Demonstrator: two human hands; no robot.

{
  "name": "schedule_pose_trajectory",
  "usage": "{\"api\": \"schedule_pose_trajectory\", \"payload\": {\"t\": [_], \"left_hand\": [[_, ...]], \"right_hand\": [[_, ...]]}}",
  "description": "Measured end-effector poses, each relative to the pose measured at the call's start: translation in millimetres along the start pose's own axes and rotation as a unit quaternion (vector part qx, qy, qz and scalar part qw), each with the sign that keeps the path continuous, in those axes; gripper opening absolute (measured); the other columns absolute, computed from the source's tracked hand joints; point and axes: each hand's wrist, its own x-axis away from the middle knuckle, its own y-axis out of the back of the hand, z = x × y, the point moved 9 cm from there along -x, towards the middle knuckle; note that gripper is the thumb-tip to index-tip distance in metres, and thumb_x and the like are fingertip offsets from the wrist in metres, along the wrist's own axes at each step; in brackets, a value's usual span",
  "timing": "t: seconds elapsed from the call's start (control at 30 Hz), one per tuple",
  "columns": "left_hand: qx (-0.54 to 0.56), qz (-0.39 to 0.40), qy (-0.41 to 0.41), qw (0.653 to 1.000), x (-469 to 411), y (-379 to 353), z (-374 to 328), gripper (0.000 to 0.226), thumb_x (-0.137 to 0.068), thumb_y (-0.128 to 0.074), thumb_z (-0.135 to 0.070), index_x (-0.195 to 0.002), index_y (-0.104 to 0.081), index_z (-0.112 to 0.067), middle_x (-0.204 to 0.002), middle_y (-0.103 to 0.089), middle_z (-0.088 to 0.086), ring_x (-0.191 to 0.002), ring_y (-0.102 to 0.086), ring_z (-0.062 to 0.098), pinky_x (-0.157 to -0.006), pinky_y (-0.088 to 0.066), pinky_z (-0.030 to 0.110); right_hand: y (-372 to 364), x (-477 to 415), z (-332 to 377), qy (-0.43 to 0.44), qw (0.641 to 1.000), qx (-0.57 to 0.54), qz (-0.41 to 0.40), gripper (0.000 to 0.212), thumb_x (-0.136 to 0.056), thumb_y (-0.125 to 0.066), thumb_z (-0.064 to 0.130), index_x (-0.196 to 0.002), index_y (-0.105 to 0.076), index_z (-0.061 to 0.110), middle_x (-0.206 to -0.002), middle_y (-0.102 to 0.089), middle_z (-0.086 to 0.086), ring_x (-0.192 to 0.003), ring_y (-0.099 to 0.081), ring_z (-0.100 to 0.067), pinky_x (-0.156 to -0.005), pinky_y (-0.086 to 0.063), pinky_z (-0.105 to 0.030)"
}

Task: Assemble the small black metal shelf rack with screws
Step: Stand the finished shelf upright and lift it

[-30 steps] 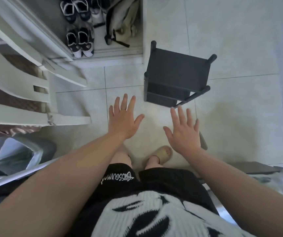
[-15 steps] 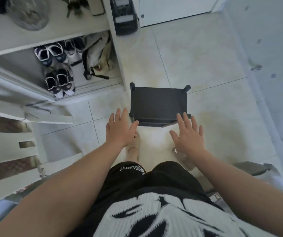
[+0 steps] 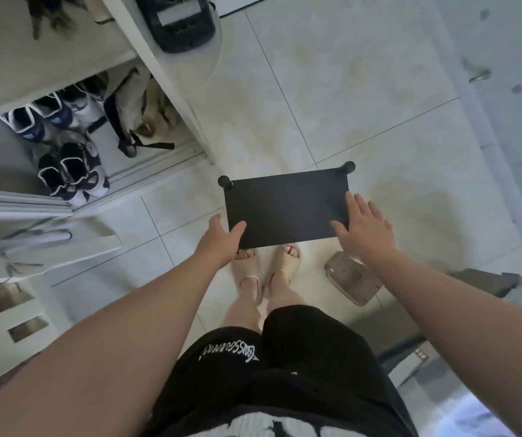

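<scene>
Reaching down from a standing position, the person brings both hands to the small black rack (image 3: 285, 206), which stands on the tiled floor (image 3: 363, 89) in the middle of the frame, its flat top panel facing the camera. Two round black caps (image 3: 225, 181) show at its far corners.

The left hand (image 3: 220, 239) is at the near left corner, thumb laid on the top panel. Its fingers drop past the edge out of sight, so I cannot tell whether it actually grips. The right hand (image 3: 365, 230) is plainly open, fingers straight and spread over the right end of the panel.

The rack looks built, so the step in hand seems to be taking hold of it to lift or turn it (perhaps to check the screws). To do that well, both hands should take matching holds on the short ends, fingers under the frame rather than on the thin panel edge, and it should come up level.

The sandalled feet (image 3: 285, 257) sit just below the near edge, so a slip would land on toes. A beige container (image 3: 352, 280) lies on the floor near the right wrist. Shoes (image 3: 73, 175) fill the cupboard at centre left.
</scene>
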Motion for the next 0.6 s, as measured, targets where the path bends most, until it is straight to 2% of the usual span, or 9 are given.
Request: {"api": "schedule_pose_trajectory", "payload": {"t": [0.1, 0.2, 0.27, 0.37, 0.43, 0.53, 0.6], "left_hand": [[0.038, 0.014, 0.024, 0.999, -20.5, -8.1, -0.4, 0.078, -0.093, -0.055, -0.055, -0.155, -0.021, -0.024, -0.144, -0.053, 0.008, -0.123, -0.057, 0.032, -0.106, -0.047, 0.048], [0.079, 0.020, 0.035, 0.996, -31.8, -15.0, -2.3, 0.068, -0.091, -0.064, -0.047, -0.147, -0.034, -0.022, -0.129, -0.062, 0.007, -0.110, -0.065, 0.031, -0.082, -0.056, 0.038], [0.085, 0.021, 0.047, 0.995, -34.0, -17.3, -3.7, 0.066, -0.089, -0.068, -0.044, -0.142, -0.038, -0.020, -0.125, -0.063, 0.007, -0.104, -0.066, 0.030, -0.065, -0.051, 0.032], [0.098, 0.020, 0.055, 0.993, -33.4, -16.9, -10.7, 0.066, -0.088, -0.072, -0.040, -0.140, -0.038, -0.018, -0.123, -0.062, 0.008, -0.098, -0.065, 0.027, -0.056, -0.046, 0.028], [0.114, 0.002, 0.051, 0.992, -30.6, -10.3, -19.8, 0.066, -0.088, -0.073, -0.039, -0.140, -0.037, -0.019, -0.124, -0.061, 0.008, -0.099, -0.064, 0.025, -0.060, -0.050, 0.029], [0.151, -0.035, 0.027, 0.987, -23.3, 6.8, -45.1, 0.060, -0.086, -0.076, -0.038, -0.129, -0.037, -0.023, -0.123, -0.060, 0.004, -0.103, -0.065, 0.021, -0.087, -0.058, 0.038], [0.164, -0.045, 0.002, 0.985, -12.4, 18.9, -74.2, 0.057, -0.085, -0.078, -0.036, -0.123, -0.037, -0.023, -0.122, -0.058, 0.003, -0.101, -0.065, 0.018, -0.090, -0.057, 0.038]], "right_hand": [[-5.7, -27.4, -12.6, -0.024, 0.999, -0.044, 0.013, 0.071, -0.104, -0.039, 0.046, -0.161, -0.005, 0.021, -0.168, -0.013, 0.003, -0.154, -0.014, -0.025, -0.116, -0.028, -0.053], [-19.7, -49.8, -17.8, -0.033, 0.984, -0.168, 0.056, 0.061, -0.100, -0.051, 0.037, -0.153, -0.025, 0.020, -0.149, -0.046, -0.004, -0.132, -0.046, -0.032, -0.104, -0.043, -0.050], [-28.7, -58.0, -16.5, -0.054, 0.946, -0.310, 0.082, 0.057, -0.097, -0.056, 0.028, -0.147, -0.031, 0.018, -0.138, -0.054, -0.006, -0.117, -0.056, -0.032, -0.099, -0.048, -0.048], [-29.0, -64.7, -17.3, -0.106, 0.880, -0.454, 0.092, 0.056, -0.097, -0.061, 0.018, -0.147, -0.036, 0.013, -0.136, -0.057, -0.012, -0.116, -0.060, -0.034, -0.103, -0.050, -0.052], [-20.1, -67.4, -18.3, -0.113, 0.863, -0.484, 0.088, 0.056, -0.097, -0.062, 0.016, -0.148, -0.038, 0.011, -0.136, -0.058, -0.014, -0.116, -0.062, -0.034, -0.102, -0.052, -0.052], [12.4, -68.5, -24.9, -0.094, 0.876, -0.469, 0.055, 0.058, -0.098, -0.062, 0.017, -0.151, -0.038, 0.012, -0.133, -0.058, -0.010, -0.114, -0.063, -0.031, -0.100, -0.054, -0.048], [40.8, -65.3, -30.5, -0.080, 0.878, -0.470, 0.034, 0.056, -0.099, -0.062, 0.015, -0.150, -0.039, 0.013, -0.129, -0.059, -0.009, -0.111, -0.063, -0.030, -0.097, -0.055, -0.045]]}}
